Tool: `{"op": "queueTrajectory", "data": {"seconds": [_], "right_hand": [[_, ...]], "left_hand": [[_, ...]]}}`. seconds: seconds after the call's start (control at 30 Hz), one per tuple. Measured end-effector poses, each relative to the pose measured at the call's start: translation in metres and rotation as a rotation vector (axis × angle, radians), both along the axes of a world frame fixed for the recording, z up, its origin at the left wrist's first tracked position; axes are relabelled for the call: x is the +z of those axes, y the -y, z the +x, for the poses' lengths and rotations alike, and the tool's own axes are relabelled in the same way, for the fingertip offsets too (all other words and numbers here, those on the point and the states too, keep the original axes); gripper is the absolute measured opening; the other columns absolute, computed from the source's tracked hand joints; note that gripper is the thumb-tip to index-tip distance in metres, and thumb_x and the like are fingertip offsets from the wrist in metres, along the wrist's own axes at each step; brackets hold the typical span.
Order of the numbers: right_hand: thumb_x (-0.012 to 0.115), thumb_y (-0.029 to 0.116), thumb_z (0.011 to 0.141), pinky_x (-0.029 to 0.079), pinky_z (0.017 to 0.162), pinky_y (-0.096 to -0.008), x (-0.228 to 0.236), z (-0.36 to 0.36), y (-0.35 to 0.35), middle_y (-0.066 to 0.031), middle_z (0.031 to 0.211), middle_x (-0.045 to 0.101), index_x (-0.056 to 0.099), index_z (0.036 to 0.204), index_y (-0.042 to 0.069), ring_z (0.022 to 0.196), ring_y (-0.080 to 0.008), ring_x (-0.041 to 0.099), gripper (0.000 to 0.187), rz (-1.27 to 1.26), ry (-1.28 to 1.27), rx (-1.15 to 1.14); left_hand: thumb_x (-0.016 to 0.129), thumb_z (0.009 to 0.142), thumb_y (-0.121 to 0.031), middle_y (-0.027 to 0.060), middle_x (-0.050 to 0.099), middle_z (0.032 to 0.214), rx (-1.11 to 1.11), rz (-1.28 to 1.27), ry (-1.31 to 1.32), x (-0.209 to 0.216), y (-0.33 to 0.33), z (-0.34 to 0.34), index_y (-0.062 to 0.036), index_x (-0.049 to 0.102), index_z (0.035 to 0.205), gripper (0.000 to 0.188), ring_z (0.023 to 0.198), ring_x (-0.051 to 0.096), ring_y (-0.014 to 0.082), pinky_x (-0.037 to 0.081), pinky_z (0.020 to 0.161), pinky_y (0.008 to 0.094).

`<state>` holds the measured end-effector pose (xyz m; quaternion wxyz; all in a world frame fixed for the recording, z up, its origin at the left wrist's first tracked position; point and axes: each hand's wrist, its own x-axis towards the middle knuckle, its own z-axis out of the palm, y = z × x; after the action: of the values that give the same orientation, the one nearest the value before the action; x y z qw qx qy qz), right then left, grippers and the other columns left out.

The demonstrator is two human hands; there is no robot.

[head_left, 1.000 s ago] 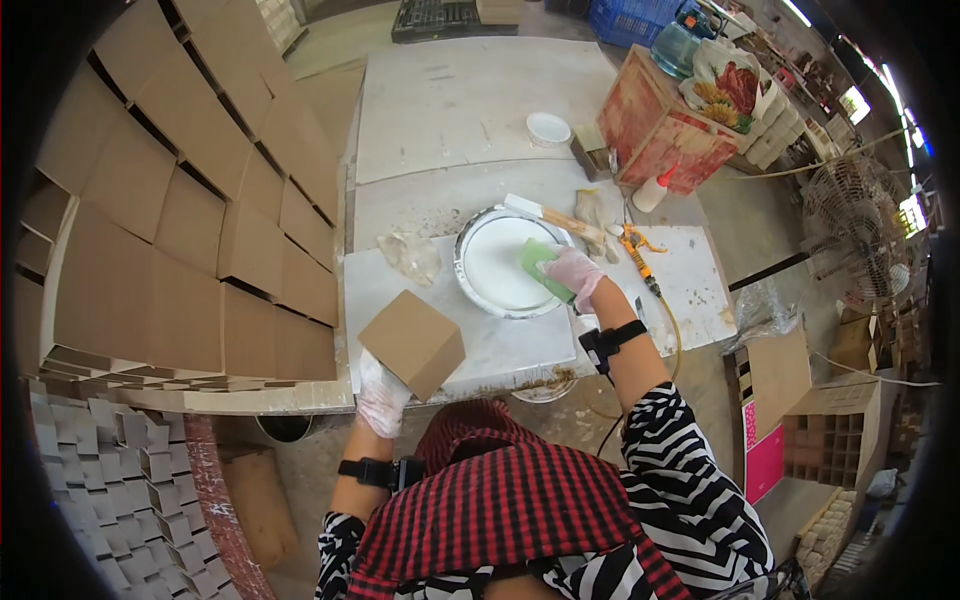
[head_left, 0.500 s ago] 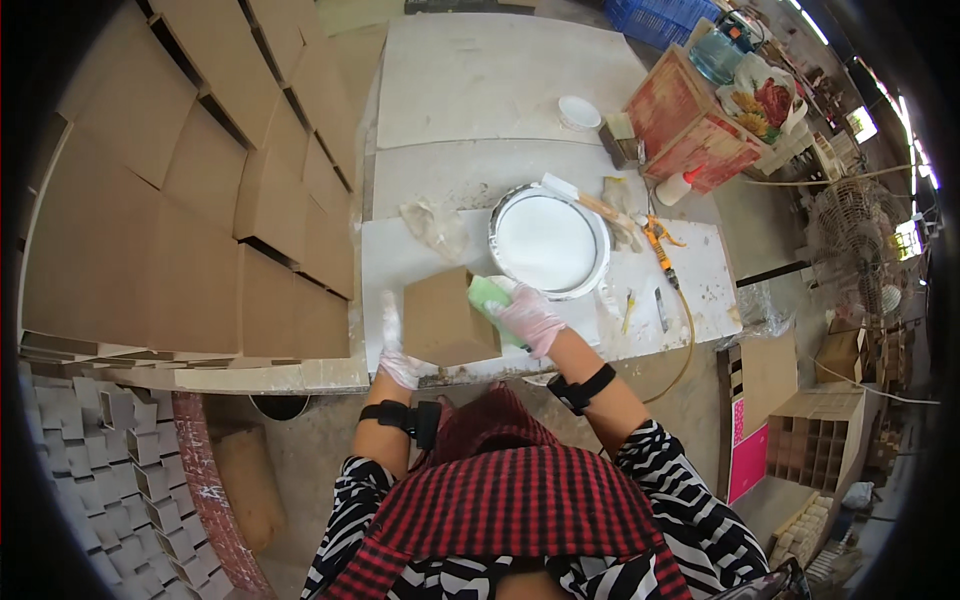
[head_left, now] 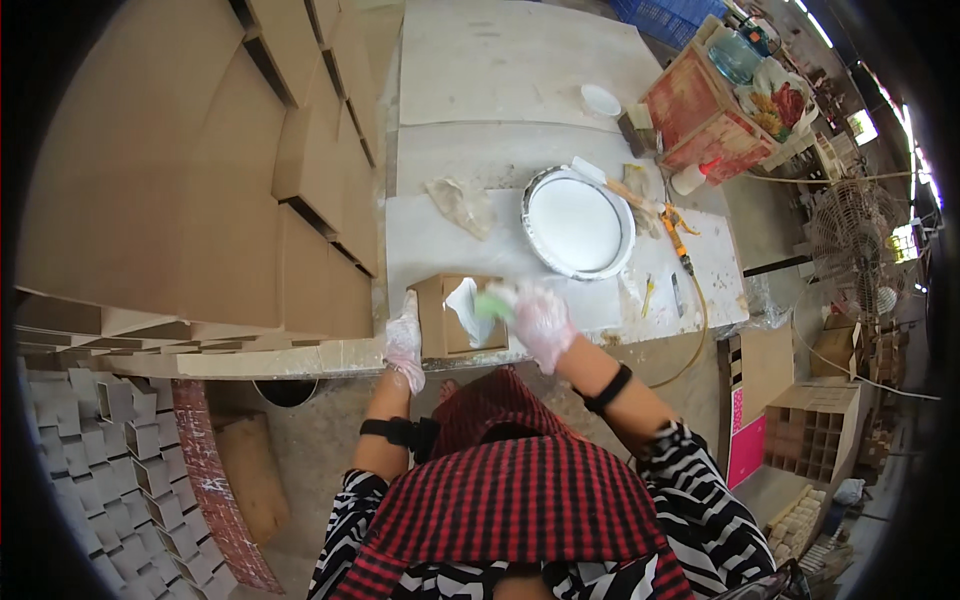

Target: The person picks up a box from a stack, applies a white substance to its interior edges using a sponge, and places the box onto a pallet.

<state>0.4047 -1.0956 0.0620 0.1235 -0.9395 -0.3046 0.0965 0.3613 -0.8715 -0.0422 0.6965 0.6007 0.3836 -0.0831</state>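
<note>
A brown box (head_left: 430, 318) of board or thin wood stands at the table's front edge. White paint (head_left: 469, 312) covers part of the face turned to the right. My gloved left hand (head_left: 404, 345) lies along the box's left side and grips it there. In my gloved right hand (head_left: 543, 325) is a light green sponge (head_left: 491, 306), touching or very near the painted face; motion blurs it. Just beyond that hand stands a round bucket of white paint (head_left: 577, 222). A brush (head_left: 606, 183) with a wooden handle rests across its rim.
Many brown boxes (head_left: 240, 200) are stacked at the left. An orange air gun (head_left: 678, 232) with a hose lies right of the bucket, near a small blade (head_left: 677, 295). Crumpled plastic (head_left: 460, 206) and a white bowl (head_left: 600, 100) are farther back. A reddish crate (head_left: 712, 115) stands back right.
The box has turned, and its right face now shows a white paint patch. My right hand has shifted slightly right with the sponge. The whole view has moved a little.
</note>
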Motion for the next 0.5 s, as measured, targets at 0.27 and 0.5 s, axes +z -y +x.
{"op": "queueTrajectory", "data": {"seconds": [0.27,0.5], "right_hand": [[0.056,0.015,0.076,0.053,0.067,-0.0404,0.014,-0.039,-0.049,-0.0162,0.110,0.055,0.055,0.119,0.024,0.084,-0.0314,0.061,0.044,-0.004,-0.015,0.366],[0.055,0.015,0.079,0.052,0.077,-0.0426,0.018,0.001,-0.055,-0.0158,0.112,0.054,0.049,0.125,0.023,0.091,-0.0325,0.061,0.048,-0.042,0.056,0.186]], "left_hand": [[0.049,0.087,-0.056,0.0063,0.062,0.076,0.283,-0.123,0.146,-0.077,0.002,-0.006,-0.0004,0.066,0.092,0.058,0.064,0.057,0.0159,0.045,0.055,0.0309],[0.049,0.086,-0.056,0.0088,0.063,0.081,0.107,-0.008,0.044,-0.024,0.012,-0.004,0.0035,0.064,0.098,0.062,0.068,0.057,0.0193,0.046,0.059,0.0345]]}}
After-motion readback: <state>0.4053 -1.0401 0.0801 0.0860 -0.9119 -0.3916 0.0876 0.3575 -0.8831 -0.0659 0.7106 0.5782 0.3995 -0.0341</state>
